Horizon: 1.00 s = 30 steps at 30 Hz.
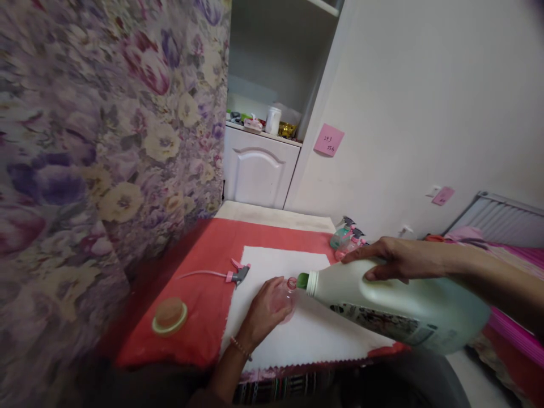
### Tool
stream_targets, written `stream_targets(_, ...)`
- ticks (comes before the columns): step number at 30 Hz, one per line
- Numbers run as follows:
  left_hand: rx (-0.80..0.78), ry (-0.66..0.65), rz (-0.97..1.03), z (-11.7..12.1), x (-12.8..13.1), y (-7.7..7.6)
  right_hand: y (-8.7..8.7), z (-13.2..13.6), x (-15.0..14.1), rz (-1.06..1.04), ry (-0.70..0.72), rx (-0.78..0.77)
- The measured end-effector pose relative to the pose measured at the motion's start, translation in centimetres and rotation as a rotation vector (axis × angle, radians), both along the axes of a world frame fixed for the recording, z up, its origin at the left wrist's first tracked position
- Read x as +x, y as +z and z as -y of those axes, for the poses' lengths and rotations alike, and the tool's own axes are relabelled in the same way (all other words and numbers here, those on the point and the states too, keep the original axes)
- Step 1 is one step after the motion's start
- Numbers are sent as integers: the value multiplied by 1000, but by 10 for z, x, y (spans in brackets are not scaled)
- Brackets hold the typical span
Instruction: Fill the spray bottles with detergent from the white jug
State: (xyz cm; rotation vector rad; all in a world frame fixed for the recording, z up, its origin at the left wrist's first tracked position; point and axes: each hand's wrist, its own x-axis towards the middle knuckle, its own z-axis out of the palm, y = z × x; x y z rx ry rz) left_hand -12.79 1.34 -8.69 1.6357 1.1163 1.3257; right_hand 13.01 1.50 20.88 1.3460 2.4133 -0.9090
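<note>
My right hand (397, 259) grips the top of a large pale green jug (399, 309), tipped on its side with its green spout (302, 279) at the mouth of a small clear pink bottle (288, 294). My left hand (266, 309) is wrapped round that small bottle, which stands on a white cloth (297, 334). A pink and grey spray head with its thin tube (238, 274) lies loose on the cloth's left edge. A round pale green cap (169, 316) rests on the red cover (204, 300) to the left.
Two spray bottles (346, 238) lie at the far right of the red cover. A floral curtain (106, 130) hangs close on the left. A white cupboard (259, 167) with jars stands behind; a radiator (497, 218) and pink fabric are at the right.
</note>
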Motion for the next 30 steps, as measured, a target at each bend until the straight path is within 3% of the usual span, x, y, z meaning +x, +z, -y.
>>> stream_targets(12, -28, -2, 67, -1, 1, -4, 1, 2, 0, 5, -2, 12)
stream_targets(30, 4, 6, -8, 1, 1, 2, 1, 2, -2, 17, -10, 18)
